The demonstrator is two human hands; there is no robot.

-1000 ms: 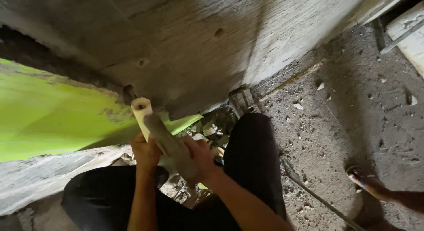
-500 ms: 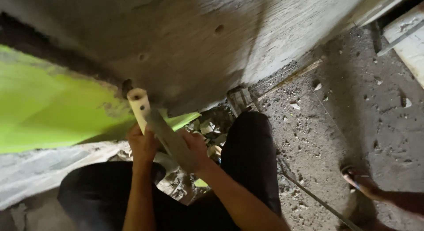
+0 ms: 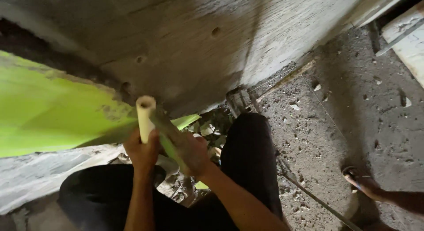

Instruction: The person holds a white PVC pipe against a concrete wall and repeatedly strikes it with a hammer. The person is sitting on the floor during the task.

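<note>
Both hands gripped it, the left hand wrapped around the pale pipe, right hand fingers closed on its lower length, its open end near the concrete wall, not yet touching.

**Two hands on a pale pipe below a concrete slab**

The left hand grips a cream pipe, open end uppermost. The right hand wraps a greenish strip beside it. Behind: bright green sheet, grey concrete slab. Another person's sandalled foot rests on the gravelly floor.
</note>
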